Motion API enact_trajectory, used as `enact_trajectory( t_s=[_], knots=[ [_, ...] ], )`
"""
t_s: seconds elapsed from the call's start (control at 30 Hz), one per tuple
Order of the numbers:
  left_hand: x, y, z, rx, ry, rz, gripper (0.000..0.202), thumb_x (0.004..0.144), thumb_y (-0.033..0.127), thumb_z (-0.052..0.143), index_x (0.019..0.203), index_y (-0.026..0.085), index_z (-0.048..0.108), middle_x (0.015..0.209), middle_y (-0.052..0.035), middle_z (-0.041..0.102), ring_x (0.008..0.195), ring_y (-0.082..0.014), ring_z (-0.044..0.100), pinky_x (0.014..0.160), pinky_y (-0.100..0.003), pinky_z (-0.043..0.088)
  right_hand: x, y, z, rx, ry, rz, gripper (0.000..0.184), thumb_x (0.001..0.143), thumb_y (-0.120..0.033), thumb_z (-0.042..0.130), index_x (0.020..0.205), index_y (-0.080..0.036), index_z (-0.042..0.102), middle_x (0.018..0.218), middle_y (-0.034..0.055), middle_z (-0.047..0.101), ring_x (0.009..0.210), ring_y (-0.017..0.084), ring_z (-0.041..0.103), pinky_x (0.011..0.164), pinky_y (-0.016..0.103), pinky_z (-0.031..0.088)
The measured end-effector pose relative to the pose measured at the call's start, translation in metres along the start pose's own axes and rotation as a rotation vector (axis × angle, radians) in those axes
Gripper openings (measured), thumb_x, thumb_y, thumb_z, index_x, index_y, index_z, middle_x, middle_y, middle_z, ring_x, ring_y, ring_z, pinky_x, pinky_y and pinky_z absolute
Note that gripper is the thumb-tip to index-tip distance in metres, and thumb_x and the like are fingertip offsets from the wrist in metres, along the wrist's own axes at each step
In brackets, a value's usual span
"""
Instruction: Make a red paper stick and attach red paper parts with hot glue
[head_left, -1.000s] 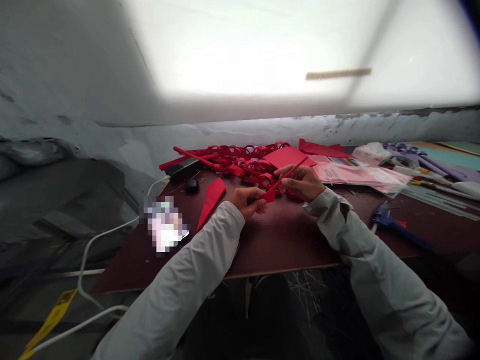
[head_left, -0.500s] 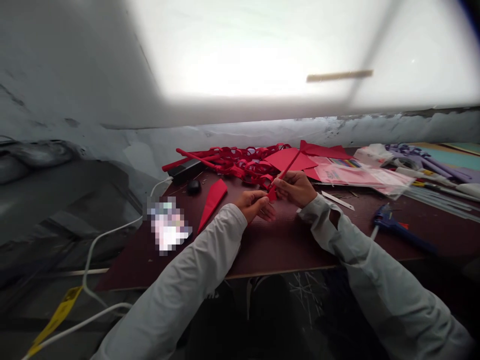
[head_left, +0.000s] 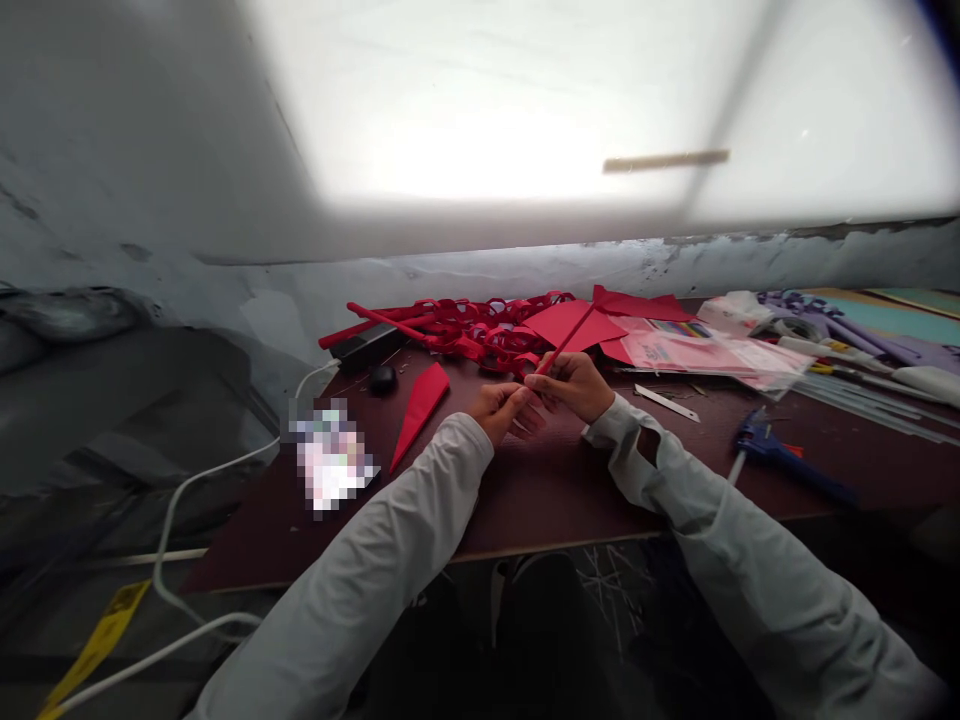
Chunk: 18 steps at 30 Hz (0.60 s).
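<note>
A thin rolled red paper stick (head_left: 568,341) slants up and away from my fingers above the table's middle. My right hand (head_left: 576,386) pinches its lower part between thumb and fingers. Close beside it, my left hand (head_left: 501,412) is closed around the stick's lower end, which the fingers mostly hide. A folded red paper piece (head_left: 421,412) with a long point lies on the table left of my left hand. Behind both hands rests a pile of red paper chain links (head_left: 495,335), along with flat red paper sheets (head_left: 574,325).
Right of my hands lie a pale blade (head_left: 667,402) and a blue glue gun (head_left: 787,462). Clear sticks (head_left: 862,400) and purple paper pieces (head_left: 855,325) are at the far right. A black mouse (head_left: 382,379) and a blurred-out bright object (head_left: 335,465) sit on the left.
My hands have come closer together on the red stick. The small red flap that showed between them is now hidden. The view has shifted slightly.
</note>
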<state>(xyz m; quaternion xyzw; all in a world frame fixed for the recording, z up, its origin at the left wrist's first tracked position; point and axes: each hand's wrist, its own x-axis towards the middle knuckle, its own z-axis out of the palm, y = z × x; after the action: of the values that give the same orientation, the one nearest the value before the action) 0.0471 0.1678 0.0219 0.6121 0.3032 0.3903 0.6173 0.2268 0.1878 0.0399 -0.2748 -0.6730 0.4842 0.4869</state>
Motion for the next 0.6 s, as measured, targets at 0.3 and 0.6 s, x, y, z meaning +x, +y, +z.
enact_trajectory(
  t_s=[0.3,0.6],
  knots=[
    [-0.002,0.003,-0.001,-0.013,0.047,0.018,0.056,0.078,0.067,0.071,0.088,0.014,0.059,0.072,-0.0074,0.073,0.056,-0.0173,0.070,0.052,-0.028,0.059,-0.001,-0.003,0.004,0.018,-0.079,0.029,0.036,0.074,-0.045,0.084,0.087,-0.016,0.066,0.063,-0.0028,0.064,0.048,0.010,0.059,0.045,0.024,0.048],
    [0.001,-0.002,-0.016,-0.064,0.082,-0.094,0.052,0.074,0.056,0.081,0.096,0.011,0.069,0.073,-0.0078,0.073,0.066,-0.0176,0.072,0.067,-0.032,0.061,0.000,0.007,-0.007,0.046,-0.129,0.098,0.039,0.082,-0.052,0.075,0.094,-0.019,0.058,0.054,-0.0105,0.048,0.039,0.006,0.040,0.038,0.022,0.043]
  ],
)
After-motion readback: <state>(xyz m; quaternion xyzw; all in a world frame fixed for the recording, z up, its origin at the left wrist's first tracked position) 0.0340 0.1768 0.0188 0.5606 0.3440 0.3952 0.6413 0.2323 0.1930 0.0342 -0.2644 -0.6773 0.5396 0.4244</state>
